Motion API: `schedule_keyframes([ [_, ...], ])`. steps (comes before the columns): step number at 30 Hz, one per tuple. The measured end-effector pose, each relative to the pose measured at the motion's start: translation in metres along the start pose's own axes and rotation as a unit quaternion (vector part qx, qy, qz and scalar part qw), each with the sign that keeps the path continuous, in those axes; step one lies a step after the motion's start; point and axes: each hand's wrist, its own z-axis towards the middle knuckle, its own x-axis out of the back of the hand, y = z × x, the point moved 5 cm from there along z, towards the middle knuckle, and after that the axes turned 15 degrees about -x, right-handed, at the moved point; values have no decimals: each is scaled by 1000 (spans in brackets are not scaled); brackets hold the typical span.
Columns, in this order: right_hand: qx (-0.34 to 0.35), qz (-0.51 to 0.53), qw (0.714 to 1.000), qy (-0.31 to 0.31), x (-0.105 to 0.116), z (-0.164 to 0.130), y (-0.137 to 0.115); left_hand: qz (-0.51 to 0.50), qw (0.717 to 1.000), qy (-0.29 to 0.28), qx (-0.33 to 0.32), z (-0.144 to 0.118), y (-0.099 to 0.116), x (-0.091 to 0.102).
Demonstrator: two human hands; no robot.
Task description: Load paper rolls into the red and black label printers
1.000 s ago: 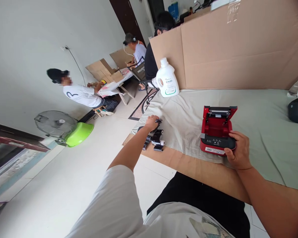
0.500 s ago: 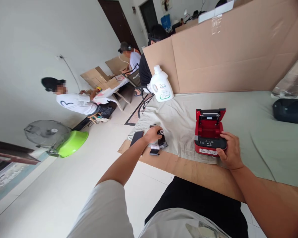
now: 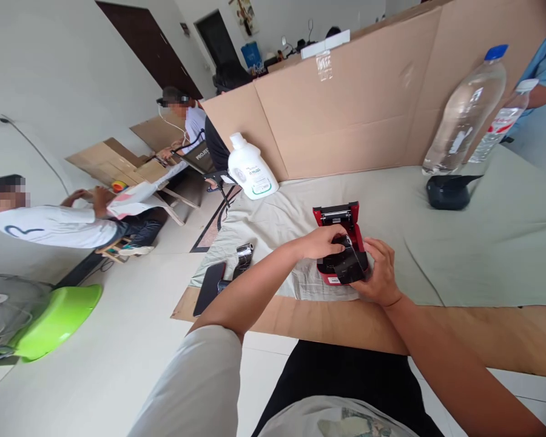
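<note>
Head view shows both hands on the red printer (image 3: 341,243), which sits on the green cloth (image 3: 482,243). The left hand (image 3: 321,241) has come over from the black rolls (image 3: 243,260) and now presses its curled fingers into the printer's open top. The right hand (image 3: 380,273) wraps around the printer's near side. Off to the left stands a white jug (image 3: 251,169). Far right stands a clear bottle (image 3: 464,112) with a blue cap.

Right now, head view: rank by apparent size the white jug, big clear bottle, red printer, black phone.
1. big clear bottle
2. white jug and red printer: look alike; printer partly hidden by both hands
3. black phone

Differing distances from the camera make true sizes unsure.
</note>
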Motion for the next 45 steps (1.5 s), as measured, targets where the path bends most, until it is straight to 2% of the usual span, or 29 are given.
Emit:
schedule_keyframes([
  [2, 13, -7, 1000, -4, 1, 0, -3, 131, 988, -53, 60, 18, -14, -9],
  [5, 20, -13, 999, -24, 0, -2, -7, 259, 946, -140, 135, 30, -25, -22],
  [9, 10, -26, 998, -48, -5, -4, -10, 283, 932, -172, 149, 34, -28, -31],
  [12, 17, -43, 998, -49, -5, -3, -15, 293, 932, -164, 139, 32, -29, -32],
  [15, 23, -54, 997, -47, -3, -3, -18, 280, 950, -92, 101, 24, -23, -27],
  [18, 35, -46, 997, -54, -3, -3, -21, 223, 971, 81, 19, 9, -10, -8],
  [20, 51, -29, 997, -53, -2, -4, -24, 212, 954, 211, -33, -3, -6, 10],
  [22, 64, -13, 997, -50, -2, -4, -27, 239, 922, 295, -73, -12, -8, 24],
  [24, 74, -2, 996, -48, -2, -4, -30, 267, 908, 309, -97, -14, -15, 28],
  [28, 92, 15, 995, -41, -2, -6, -35, 257, 923, 269, -103, -17, -27, 17],
  [33, 101, 25, 993, -47, -3, -9, -36, 229, 926, 272, -127, -50, -13, -14],
  [36, 88, 18, 994, -53, -4, -10, -33, 237, 917, 278, -158, -70, -9, -36],
  [40, 21, -25, 999, -38, -6, -6, -20, 229, 892, 356, -159, -79, -18, -56],
  [43, -21, -46, 998, -47, -9, -3, -10, 200, 862, 436, -164, -79, -24, -62],
  [45, -34, -61, 996, -53, -10, -2, -6, 195, 849, 464, -164, -78, -26, -64],
])
